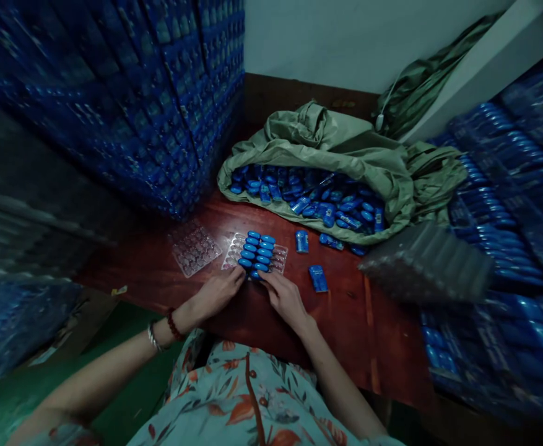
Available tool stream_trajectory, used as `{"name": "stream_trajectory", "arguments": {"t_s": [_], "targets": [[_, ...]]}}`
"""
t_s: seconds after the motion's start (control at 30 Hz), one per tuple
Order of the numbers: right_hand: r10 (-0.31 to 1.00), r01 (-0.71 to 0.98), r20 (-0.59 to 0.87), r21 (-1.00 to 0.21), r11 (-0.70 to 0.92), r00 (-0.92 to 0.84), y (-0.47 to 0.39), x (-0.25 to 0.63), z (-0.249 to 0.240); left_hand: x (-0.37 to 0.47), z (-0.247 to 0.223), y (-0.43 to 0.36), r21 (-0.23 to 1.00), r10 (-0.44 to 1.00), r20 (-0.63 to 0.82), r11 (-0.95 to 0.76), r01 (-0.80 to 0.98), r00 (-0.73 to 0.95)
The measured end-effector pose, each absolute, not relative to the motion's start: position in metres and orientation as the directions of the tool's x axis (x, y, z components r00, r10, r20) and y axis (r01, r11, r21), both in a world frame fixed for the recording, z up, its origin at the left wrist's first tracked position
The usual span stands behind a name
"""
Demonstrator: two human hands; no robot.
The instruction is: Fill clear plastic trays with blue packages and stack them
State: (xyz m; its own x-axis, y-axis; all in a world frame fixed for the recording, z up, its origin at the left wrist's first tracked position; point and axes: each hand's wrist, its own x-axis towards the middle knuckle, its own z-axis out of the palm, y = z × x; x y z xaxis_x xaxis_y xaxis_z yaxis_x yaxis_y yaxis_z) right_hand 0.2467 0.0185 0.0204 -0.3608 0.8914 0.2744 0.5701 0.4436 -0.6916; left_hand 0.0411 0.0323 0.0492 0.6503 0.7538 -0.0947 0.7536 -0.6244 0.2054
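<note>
A clear plastic tray (278, 257) lies on the red-brown table in front of me, with two columns of blue oval pieces (251, 240) across its middle. My left hand (222, 289) is at the near left corner of these columns, fingers pressed together at a blue piece. At the near right, my right hand (286, 296) has its thumb and fingertips closed on the nearest blue piece (255, 275). Left of this tray is another clear tray (195, 249) with nothing blue in it. Small blue packs (318, 279) lie to the right of my hands.
Behind the trays, an open green sack (345, 152) spills blue packs. Tall stacks of blue packages (160, 93) rise at the left, with more (508, 204) at the right. A stack of clear trays (426, 263) sits on the table's right side.
</note>
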Motion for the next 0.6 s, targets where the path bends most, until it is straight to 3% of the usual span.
{"name": "stream_trajectory", "arguments": {"t_s": [0.2, 0.3, 0.47, 0.6], "targets": [[0.874, 0.576, 0.296, -0.663, 0.478, -0.386, 0.020, 0.249, 0.023, 0.040, 0.068, 0.060, 0.192, 0.580, -0.138, -0.780, 0.596, 0.803], [0.885, 0.573, 0.308, -0.677, 0.462, -0.350, 0.022, 0.252, 0.023, 0.035, 0.066, 0.064, 0.258, 0.617, -0.057, -0.750, 0.609, 0.785], [0.899, 0.430, 0.275, -0.805, 0.410, -0.341, 0.030, 0.266, 0.027, 0.043, 0.055, 0.053, 0.471, 0.690, 0.079, -0.662, 0.583, 0.720], [0.890, 0.414, 0.130, -0.849, 0.328, -0.437, 0.029, 0.279, 0.039, 0.053, 0.045, 0.023, 0.462, 0.719, 0.147, -0.657, 0.596, 0.679]]}}
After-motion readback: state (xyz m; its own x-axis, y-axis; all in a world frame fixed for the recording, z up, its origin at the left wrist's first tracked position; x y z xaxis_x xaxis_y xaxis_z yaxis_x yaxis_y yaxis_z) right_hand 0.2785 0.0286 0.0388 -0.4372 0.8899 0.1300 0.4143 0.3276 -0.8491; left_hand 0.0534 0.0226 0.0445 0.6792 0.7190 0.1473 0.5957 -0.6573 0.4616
